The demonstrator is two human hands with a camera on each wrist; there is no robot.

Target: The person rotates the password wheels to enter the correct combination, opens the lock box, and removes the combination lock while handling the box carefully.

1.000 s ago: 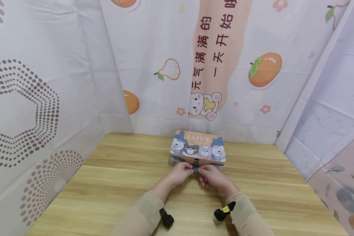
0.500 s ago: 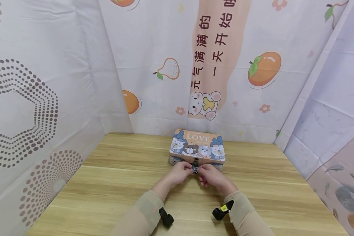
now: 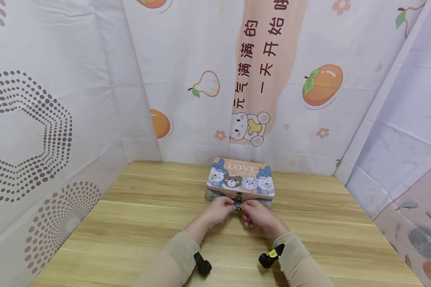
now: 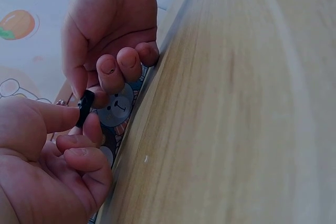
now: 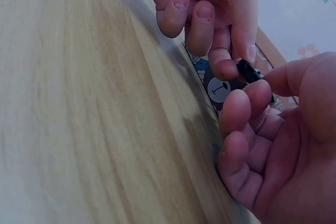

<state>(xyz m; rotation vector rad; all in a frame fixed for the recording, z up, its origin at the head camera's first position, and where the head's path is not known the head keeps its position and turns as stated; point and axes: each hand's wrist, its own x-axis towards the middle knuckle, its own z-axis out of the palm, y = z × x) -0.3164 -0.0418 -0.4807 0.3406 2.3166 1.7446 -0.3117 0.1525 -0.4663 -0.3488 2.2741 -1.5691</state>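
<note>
A small black padlock (image 3: 238, 206) hangs at the brass-coloured clasp (image 3: 239, 195) on the front of a tin box (image 3: 241, 177). The lid is down, printed with bears and the word LOVE. From the left, my left hand (image 3: 220, 210) pinches the padlock between thumb and finger; my right hand (image 3: 260, 215) pinches it from the other side. Up close in the left wrist view, the padlock (image 4: 85, 107) sits between both sets of fingertips, its face mostly covered. The right wrist view shows the dark lock body (image 5: 249, 71) edge-on, with the remaining fingers of both hands curled.
The box stands near the back of a wooden table (image 3: 158, 227). Right behind it hangs a printed curtain (image 3: 186, 131), with more sheets at the left and right sides. A black wrist camera (image 3: 202, 265) sits on the left sleeve, another camera (image 3: 269, 259) on the right.
</note>
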